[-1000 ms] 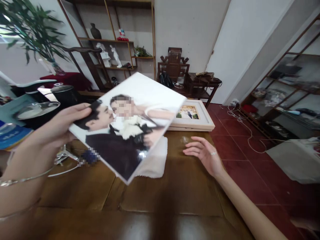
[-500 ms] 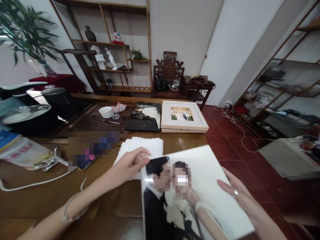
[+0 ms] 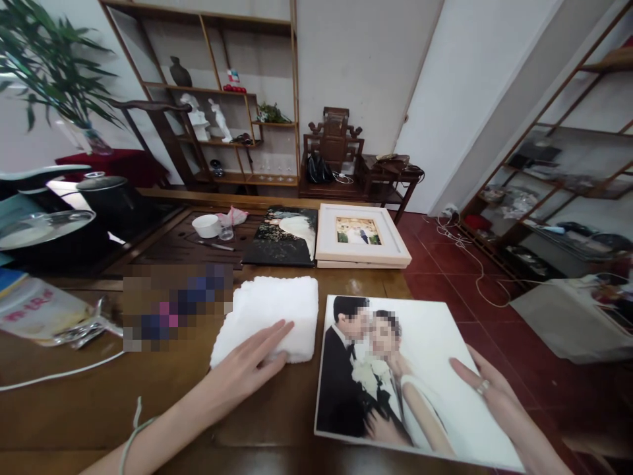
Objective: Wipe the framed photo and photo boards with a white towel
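A large glossy photo panel (image 3: 425, 343) of a couple lies flat on the brown wooden table (image 3: 198, 422), near its right edge. My right hand (image 3: 487, 396) rests on the panel's right side, fingers stretched flat, a ring on one finger. My left hand (image 3: 247, 366) reaches across the table with fingers extended, its tips lying on the near edge of a folded white cloth (image 3: 271, 313) just left of the panel. A bracelet hangs on my left wrist.
Behind the cloth lie a dark photo print (image 3: 284, 237) and a white framed picture (image 3: 359, 237). A white bowl (image 3: 206, 225) sits on a tea tray. Pots, a plant, shelves and a cable stand to the left and back. Red tiled floor lies to the right.
The photo panel came down from being held up in my left hand and now lies flat on the table. My left hand moved to the white cloth; my right hand rests on the panel.
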